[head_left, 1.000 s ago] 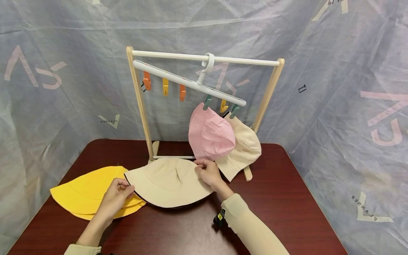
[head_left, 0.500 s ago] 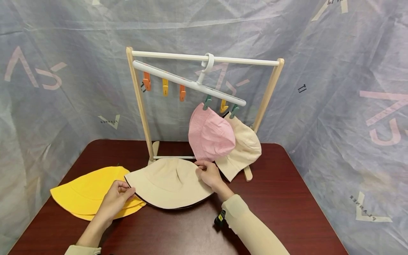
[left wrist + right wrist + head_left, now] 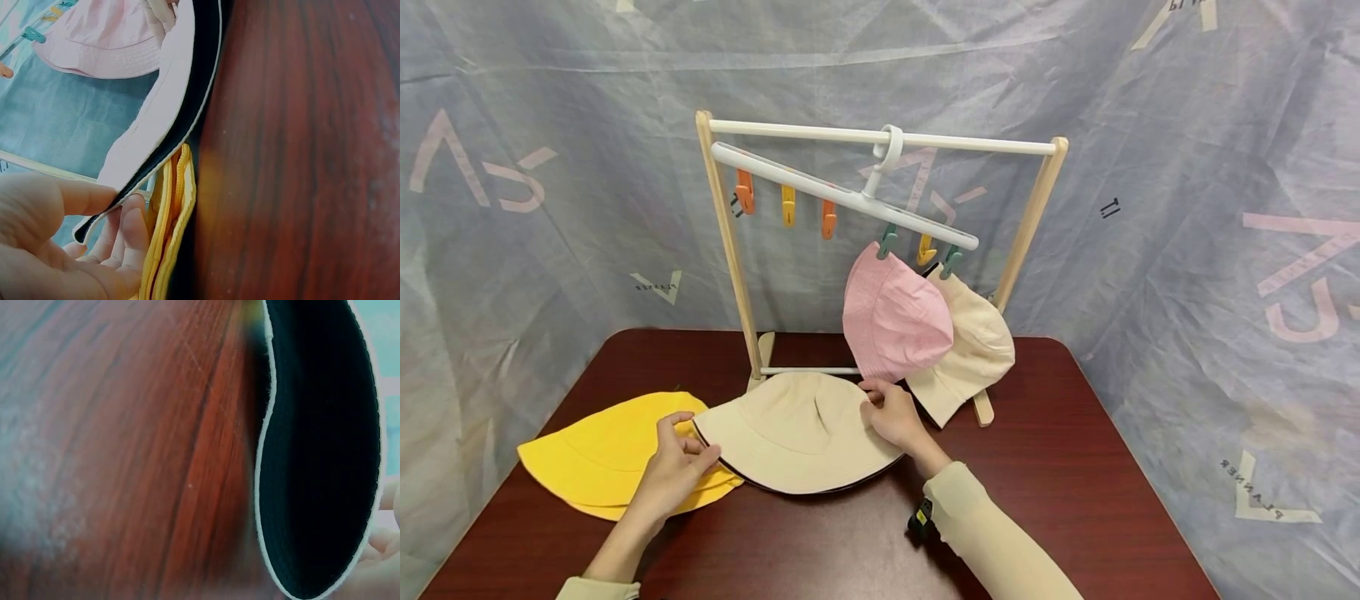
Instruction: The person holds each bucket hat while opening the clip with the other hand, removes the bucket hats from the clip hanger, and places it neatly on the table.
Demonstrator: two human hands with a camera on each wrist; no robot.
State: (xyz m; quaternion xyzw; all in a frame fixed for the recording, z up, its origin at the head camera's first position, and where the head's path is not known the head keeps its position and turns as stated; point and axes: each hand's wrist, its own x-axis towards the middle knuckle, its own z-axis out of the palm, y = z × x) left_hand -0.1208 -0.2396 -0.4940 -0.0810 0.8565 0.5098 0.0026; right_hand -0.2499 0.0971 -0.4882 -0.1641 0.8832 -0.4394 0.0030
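Observation:
A cream bucket hat (image 3: 790, 429) with a dark lining lies flattened between my two hands, in front of the rack. At its left tip, my left hand (image 3: 673, 467) pinches the brim between thumb and fingers; the left wrist view shows the thumb (image 3: 87, 197) on the pale side. My right hand (image 3: 895, 417) grips the hat's right end, its fingertips partly hidden behind the fabric. Seen from the right wrist, the dark inside of the hat (image 3: 325, 437) gapes, with a bit of the hand (image 3: 375, 562) at the edge.
Stacked yellow hats (image 3: 602, 442) lie at the left, partly behind my left hand. On a wooden rack (image 3: 730, 250), a white hanger (image 3: 850, 198) tilts down rightward. Green clips hold a pink hat (image 3: 898, 321) and another cream hat (image 3: 981, 342). Orange and yellow clips (image 3: 787, 206) hang from it too.
My left index finger has lifted and straightened away from the brim, while the thumb stays there. The hat and my right hand have hardly moved.

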